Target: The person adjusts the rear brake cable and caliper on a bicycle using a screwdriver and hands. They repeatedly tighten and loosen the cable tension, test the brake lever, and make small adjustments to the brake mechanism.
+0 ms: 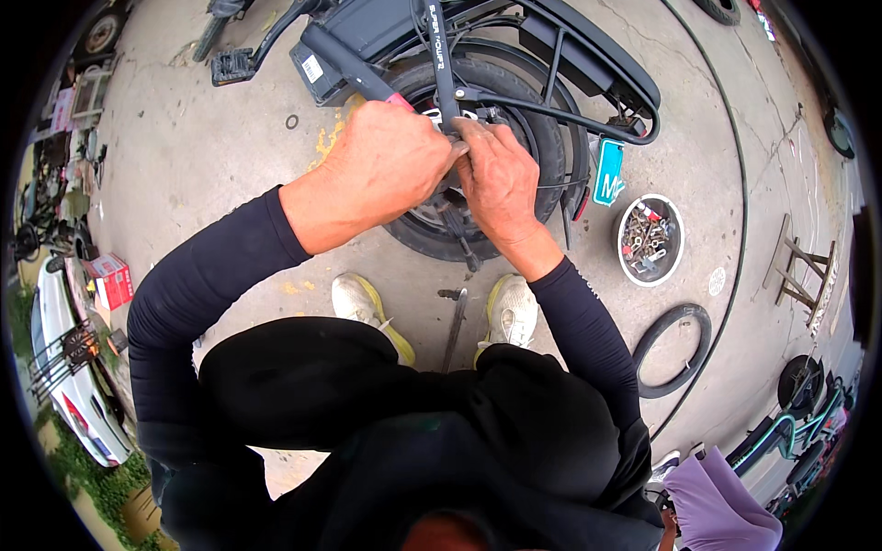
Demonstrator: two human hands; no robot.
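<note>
Both hands meet over the hub of a black wheel on an electric bike, whose dark frame lies beyond them. My left hand is closed in a fist, its back toward me, by a pinkish-red patch at the frame. What it grips is hidden under the fingers. Close against it, my right hand has its fingers bent and pressed together beside the upright frame tube. Whatever lies between them cannot be made out. Below the hub a dark crank-like bar points toward me.
A bowl of bolts and small metal parts stands to the right, near a teal plate. A loose tyre and long black hose lie beyond. Between my shoes is a long metal tool. Someone in purple is at lower right.
</note>
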